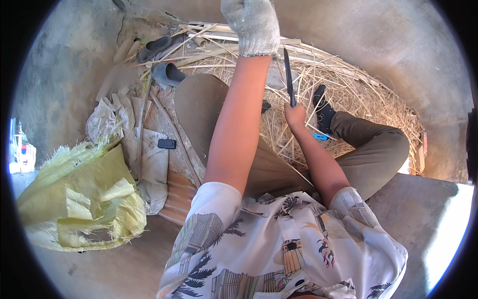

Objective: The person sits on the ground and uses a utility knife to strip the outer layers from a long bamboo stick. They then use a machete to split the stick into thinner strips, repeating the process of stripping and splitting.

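Observation:
My left hand [254, 27] wears a whitish knitted work glove and is stretched far forward to the top edge of the picture. That edge cuts off its fingers, so neither their pose nor anything in them shows. My bare right hand [295, 115] is closed round the handle of a knife [289, 74]. The long, narrow dark blade points forward, away from me, over the straw-coloured shavings [343, 79]. Behind the blade a grey block-like piece [277, 78] lies among the shavings, partly covered by my left forearm.
Long pale strips [328, 55] curve along the wall. Grey shoes [168, 74] lie at the far left. A torn yellow woven sack [107, 169], a small black device [167, 144] and sticks [143, 124] are on my left. A blue object [320, 136] lies by my right foot [324, 110].

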{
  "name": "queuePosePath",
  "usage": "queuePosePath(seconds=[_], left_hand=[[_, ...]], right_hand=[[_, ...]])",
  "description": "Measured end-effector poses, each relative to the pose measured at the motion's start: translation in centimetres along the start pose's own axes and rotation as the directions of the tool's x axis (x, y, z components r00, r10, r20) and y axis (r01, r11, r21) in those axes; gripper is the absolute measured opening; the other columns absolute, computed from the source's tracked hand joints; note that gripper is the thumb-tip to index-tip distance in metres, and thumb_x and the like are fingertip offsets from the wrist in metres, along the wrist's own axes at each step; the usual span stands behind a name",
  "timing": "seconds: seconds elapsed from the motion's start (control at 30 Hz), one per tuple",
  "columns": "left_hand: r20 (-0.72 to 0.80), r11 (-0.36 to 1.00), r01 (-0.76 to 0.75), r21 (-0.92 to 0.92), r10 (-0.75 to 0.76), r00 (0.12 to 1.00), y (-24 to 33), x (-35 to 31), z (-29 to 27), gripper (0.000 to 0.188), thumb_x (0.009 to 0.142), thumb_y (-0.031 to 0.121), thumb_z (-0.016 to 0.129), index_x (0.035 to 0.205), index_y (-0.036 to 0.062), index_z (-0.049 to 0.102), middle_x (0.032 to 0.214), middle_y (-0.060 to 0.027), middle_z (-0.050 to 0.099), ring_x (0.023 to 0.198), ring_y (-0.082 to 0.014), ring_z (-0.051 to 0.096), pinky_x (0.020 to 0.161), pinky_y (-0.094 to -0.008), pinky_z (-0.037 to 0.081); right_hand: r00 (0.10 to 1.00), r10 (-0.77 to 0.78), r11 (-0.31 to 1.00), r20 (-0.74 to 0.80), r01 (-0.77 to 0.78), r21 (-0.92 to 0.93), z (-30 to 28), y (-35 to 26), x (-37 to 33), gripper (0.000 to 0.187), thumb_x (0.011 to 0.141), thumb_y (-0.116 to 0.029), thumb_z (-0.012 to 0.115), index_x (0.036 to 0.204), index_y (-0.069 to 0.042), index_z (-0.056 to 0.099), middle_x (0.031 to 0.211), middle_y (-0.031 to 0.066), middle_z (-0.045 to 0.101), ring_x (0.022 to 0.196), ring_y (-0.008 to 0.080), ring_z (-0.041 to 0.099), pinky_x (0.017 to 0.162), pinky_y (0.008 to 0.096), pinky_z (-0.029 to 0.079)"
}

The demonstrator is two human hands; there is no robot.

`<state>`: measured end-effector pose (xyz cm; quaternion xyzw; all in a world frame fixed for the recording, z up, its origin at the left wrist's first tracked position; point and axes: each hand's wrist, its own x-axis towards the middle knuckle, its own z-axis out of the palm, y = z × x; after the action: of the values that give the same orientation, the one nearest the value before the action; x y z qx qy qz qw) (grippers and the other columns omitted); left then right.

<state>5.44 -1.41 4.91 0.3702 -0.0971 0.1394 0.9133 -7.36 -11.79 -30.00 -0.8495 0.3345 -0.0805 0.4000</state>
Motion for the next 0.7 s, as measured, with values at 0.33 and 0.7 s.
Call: queuePosePath(seconds=[0.33, 0.7], left_hand=[[0.061, 0.996, -0.057, 0.069, 0.053, 0.997, 1.0, -0.3, -1.1, 0.027, 0.100, 0.043, 0.060, 0.086, 0.0195, 0.059, 0.062, 0.0098, 0.047, 0.046, -0.0024, 0.039, 0.040, -0.0213, 0.029], [-0.030, 0.961, -0.206, 0.183, 0.214, 0.976, 0.0, -1.5, -0.4, 0.037, 0.100, 0.045, 0.056, 0.092, 0.0094, 0.057, 0.064, 0.0005, 0.049, 0.047, -0.0108, 0.041, 0.042, -0.0266, 0.036]], right_hand=[[0.978, -0.190, 0.723, -0.083, 0.197, 0.662, -13.0, -15.5, -1.0, 0.042, 0.096, -0.040, 0.060, 0.082, 0.000, 0.062, 0.062, 0.0037, 0.054, 0.055, 0.0125, 0.052, 0.051, 0.0322, 0.040], [0.967, 0.084, 0.992, 0.242, -0.103, 0.067, -1.9, -0.1, 2.7, 0.045, 0.091, -0.041, 0.062, 0.072, 0.000, 0.062, 0.057, 0.0083, 0.058, 0.045, 0.0191, 0.055, 0.045, 0.0367, 0.044]])
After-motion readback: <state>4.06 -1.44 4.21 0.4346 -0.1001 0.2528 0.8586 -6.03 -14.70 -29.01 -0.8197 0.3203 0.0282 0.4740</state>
